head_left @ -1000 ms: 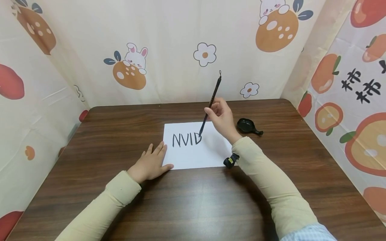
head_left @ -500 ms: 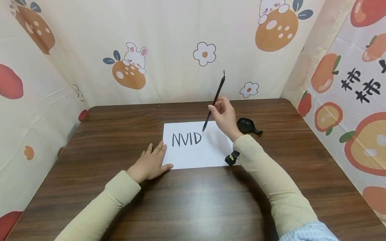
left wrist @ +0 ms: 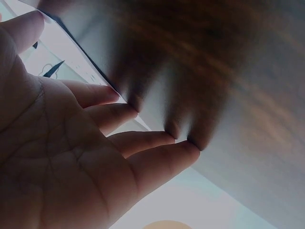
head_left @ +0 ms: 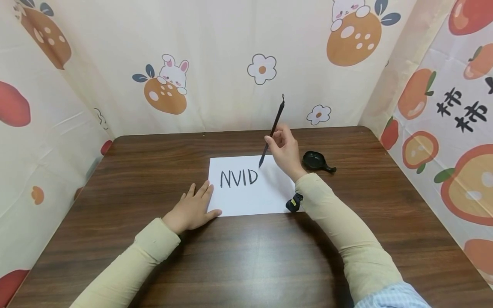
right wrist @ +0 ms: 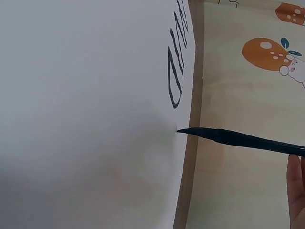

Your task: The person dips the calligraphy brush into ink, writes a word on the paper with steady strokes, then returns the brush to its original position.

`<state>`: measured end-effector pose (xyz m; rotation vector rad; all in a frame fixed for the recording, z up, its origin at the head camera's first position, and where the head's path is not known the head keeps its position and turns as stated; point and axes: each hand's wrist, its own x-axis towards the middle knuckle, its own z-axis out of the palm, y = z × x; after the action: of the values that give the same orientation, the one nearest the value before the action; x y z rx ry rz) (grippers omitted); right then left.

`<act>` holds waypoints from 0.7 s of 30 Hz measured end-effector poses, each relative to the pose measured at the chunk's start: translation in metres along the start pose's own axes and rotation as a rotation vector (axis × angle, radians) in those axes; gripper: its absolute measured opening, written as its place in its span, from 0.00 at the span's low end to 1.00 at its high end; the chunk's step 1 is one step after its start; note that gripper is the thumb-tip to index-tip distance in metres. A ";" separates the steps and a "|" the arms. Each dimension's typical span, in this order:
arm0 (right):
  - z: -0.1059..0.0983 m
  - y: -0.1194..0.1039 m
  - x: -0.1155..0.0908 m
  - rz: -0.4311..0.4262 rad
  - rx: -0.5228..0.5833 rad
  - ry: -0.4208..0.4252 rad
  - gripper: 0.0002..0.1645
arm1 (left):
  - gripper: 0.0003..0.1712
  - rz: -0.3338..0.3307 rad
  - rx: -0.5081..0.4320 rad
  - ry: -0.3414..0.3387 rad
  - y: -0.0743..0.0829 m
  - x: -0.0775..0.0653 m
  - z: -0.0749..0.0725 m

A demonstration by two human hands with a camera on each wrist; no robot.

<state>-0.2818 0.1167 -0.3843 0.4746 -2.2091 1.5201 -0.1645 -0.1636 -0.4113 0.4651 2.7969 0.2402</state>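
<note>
A white sheet of paper point(head_left: 239, 203) lies on the table, with the black letters "NVID" point(head_left: 239, 178) written on it. My right hand point(head_left: 285, 149) pinches a dark writing brush point(head_left: 276, 122), which slants with its tip down just right of the D. In the right wrist view the brush tip point(right wrist: 183, 130) is very near the paper; whether it touches cannot be told. My left hand point(head_left: 190, 208) rests with fingers spread at the sheet's left edge, and its fingers point(left wrist: 162, 167) look straight in the left wrist view.
A small black dish with a handle point(head_left: 315, 161) stands right of the paper on the brown wooden table point(head_left: 246, 261). Printed cloth point(head_left: 223, 98) hangs behind and at both sides. A black wrist camera point(head_left: 294, 202) is by the right sleeve.
The brush has lifted off the D's curve and shifted right and up, then dipped slightly in the last half second. My left hand stays in place.
</note>
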 end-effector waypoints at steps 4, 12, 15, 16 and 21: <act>0.001 0.001 -0.002 0.015 -0.019 -0.004 0.16 | 0.50 -0.002 0.001 -0.003 0.000 0.000 0.000; 0.003 0.000 -0.006 0.025 -0.036 -0.015 0.15 | 0.49 0.003 -0.002 0.001 0.000 0.000 0.000; 0.003 0.000 -0.007 0.030 -0.040 -0.019 0.16 | 0.49 0.004 0.000 0.003 0.000 0.000 0.000; 0.003 0.000 -0.007 0.030 -0.039 -0.019 0.16 | 0.49 0.004 0.000 0.002 0.000 0.000 0.000; 0.002 -0.001 -0.007 0.032 -0.028 -0.026 0.15 | 0.49 0.002 -0.004 -0.002 0.000 0.000 0.000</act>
<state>-0.2753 0.1153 -0.3878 0.4557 -2.2649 1.5057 -0.1645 -0.1639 -0.4109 0.4663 2.7937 0.2454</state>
